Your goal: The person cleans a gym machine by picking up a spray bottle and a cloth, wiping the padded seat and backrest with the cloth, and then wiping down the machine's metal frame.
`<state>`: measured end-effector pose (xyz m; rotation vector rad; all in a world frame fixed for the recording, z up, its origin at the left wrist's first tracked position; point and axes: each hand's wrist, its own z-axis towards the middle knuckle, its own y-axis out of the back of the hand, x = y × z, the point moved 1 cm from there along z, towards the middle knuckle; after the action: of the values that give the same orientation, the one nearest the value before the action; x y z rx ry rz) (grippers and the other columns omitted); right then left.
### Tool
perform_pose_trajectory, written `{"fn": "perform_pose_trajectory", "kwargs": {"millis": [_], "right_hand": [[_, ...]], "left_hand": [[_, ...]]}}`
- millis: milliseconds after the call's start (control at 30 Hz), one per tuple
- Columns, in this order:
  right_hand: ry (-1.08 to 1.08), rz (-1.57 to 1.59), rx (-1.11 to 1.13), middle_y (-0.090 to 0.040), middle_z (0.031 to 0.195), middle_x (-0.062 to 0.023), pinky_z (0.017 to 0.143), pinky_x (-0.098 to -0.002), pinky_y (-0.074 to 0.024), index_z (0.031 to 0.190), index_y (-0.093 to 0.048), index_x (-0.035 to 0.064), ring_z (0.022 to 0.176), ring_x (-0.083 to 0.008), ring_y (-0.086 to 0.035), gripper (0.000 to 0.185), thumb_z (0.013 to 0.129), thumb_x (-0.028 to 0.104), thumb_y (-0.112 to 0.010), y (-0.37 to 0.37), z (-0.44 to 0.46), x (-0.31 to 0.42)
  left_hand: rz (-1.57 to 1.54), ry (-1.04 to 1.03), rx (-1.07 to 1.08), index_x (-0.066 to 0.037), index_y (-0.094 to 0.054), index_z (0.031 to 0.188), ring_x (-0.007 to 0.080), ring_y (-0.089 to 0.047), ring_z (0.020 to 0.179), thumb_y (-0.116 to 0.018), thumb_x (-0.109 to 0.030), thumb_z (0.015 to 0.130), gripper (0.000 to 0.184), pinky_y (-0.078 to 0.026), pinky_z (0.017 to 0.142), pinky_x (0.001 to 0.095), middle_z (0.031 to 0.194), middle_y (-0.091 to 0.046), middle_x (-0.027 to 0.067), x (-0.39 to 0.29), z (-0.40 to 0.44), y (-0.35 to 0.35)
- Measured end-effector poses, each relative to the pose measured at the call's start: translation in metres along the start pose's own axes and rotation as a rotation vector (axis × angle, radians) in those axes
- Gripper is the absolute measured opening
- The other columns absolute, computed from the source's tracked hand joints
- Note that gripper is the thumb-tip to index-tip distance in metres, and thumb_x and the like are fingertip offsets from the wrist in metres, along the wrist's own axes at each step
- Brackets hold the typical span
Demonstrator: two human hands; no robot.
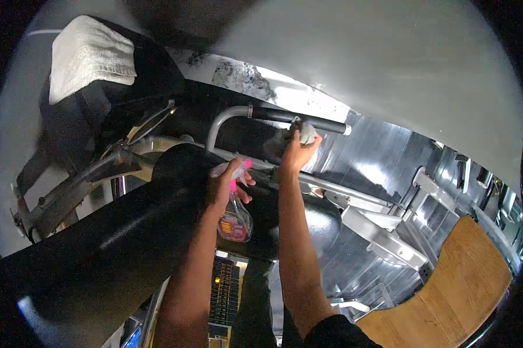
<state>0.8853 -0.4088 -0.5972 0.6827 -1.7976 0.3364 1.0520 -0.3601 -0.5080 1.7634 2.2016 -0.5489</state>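
A clear spray bottle (236,219) with a pink-and-white trigger head hangs upright from my left hand (224,188), whose fingers wrap round its neck. My right hand (299,152) is closed on a crumpled greyish cloth (307,133). That cloth presses against the black foam grip (273,114) of a bent metal handle (219,123). Just below both hands lies a black padded cushion (174,174) of an exercise machine.
A white towel (93,55) drapes over a dark seat at upper left. White metal frame parts (383,238) stand at right, near a wooden board (447,284). A numbered weight stack (224,290) shows below my hands. A grey wall (377,52) runs along the top.
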Motion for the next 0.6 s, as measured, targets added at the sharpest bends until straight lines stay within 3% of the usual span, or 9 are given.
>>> {"fn": "perform_pose_trajectory", "kwargs": {"millis": [67,100,133,200,300,367,533,600], "right_hand": [[0.250,-0.582,0.183,-0.055,0.097,-0.0176,0.085,-0.0373,-0.0433,0.104,-0.047,0.0034,0.090,-0.0338,-0.056,0.039,0.073,0.003,-0.071,0.003,-0.004,0.012],[0.339,-0.688,0.242,-0.055,0.098,-0.0174,0.083,-0.0389,-0.0441,0.102,-0.051,0.0026,0.090,-0.0361,-0.056,0.040,0.067,-0.001,-0.071,0.001,-0.009,0.032],[0.338,-0.692,0.246,-0.055,0.098,-0.0174,0.083,-0.0389,-0.0441,0.102,-0.051,0.0026,0.090,-0.0361,-0.056,0.040,0.067,-0.001,-0.071,0.001,-0.009,0.042],[0.495,-0.784,0.581,-0.056,0.099,-0.0143,0.081,-0.0420,-0.0444,0.104,-0.053,0.0046,0.093,-0.0366,-0.056,0.045,0.064,-0.004,-0.071,-0.003,-0.010,0.052],[0.649,-0.746,0.671,-0.058,0.097,-0.0144,0.079,-0.0429,-0.0455,0.104,-0.056,0.0067,0.093,-0.0375,-0.056,0.042,0.066,0.001,-0.071,-0.025,-0.007,0.046],[0.760,-0.767,0.767,-0.058,0.101,-0.0113,0.081,-0.0421,-0.0467,0.105,-0.057,0.0088,0.097,-0.0335,-0.055,0.044,0.064,0.002,-0.071,-0.043,-0.008,0.042],[0.768,-0.961,0.932,-0.058,0.108,-0.0078,0.086,-0.0401,-0.0487,0.110,-0.059,0.0122,0.102,-0.0312,-0.053,0.048,0.064,0.006,-0.071,-0.089,-0.023,0.046],[0.923,-1.009,1.147,-0.058,0.110,-0.0069,0.086,-0.0405,-0.0499,0.110,-0.059,0.0143,0.104,-0.0299,-0.053,0.046,0.066,0.009,-0.071,-0.104,-0.033,0.043]], "left_hand": [[-0.023,0.079,0.012,-0.001,-0.059,0.094,0.0209,-0.053,0.038,-0.055,-0.054,0.084,0.054,-0.051,0.043,0.0347,0.077,-0.061,0.0152,0.001,0.001,0.000],[-0.026,0.080,0.009,-0.001,-0.059,0.094,0.0209,-0.053,0.038,-0.055,-0.054,0.084,0.054,-0.051,0.043,0.0347,0.077,-0.061,0.0152,0.000,0.001,0.000],[-0.031,0.048,0.027,-0.001,-0.059,0.095,0.0206,-0.052,0.038,-0.055,-0.053,0.084,0.054,-0.051,0.043,0.0344,0.077,-0.061,0.0145,-0.002,-0.001,-0.001],[-0.042,0.019,0.040,-0.001,-0.059,0.096,0.0203,-0.052,0.038,-0.055,-0.053,0.084,0.054,-0.051,0.042,0.0341,0.076,-0.061,0.0138,-0.002,-0.002,-0.003],[-0.045,0.006,0.009,-0.001,-0.059,0.099,0.0201,-0.052,0.038,-0.056,-0.052,0.084,0.053,-0.051,0.042,0.0329,0.076,-0.060,0.0129,0.000,-0.001,-0.003],[-0.070,-0.029,0.032,-0.001,-0.059,0.101,0.0210,-0.056,0.044,-0.056,-0.049,0.085,0.051,-0.050,0.041,0.0326,0.076,-0.060,0.0122,0.002,-0.001,-0.002],[-0.142,-0.094,0.022,0.001,-0.060,0.100,0.0222,-0.063,0.060,-0.058,-0.044,0.087,0.047,-0.051,0.039,0.0312,0.077,-0.061,0.0114,0.009,0.004,-0.002],[-0.183,-0.097,0.019,0.003,-0.061,0.099,0.0224,-0.065,0.067,-0.059,-0.041,0.087,0.046,-0.051,0.038,0.0298,0.077,-0.061,0.0116,0.010,0.004,-0.002]]}}
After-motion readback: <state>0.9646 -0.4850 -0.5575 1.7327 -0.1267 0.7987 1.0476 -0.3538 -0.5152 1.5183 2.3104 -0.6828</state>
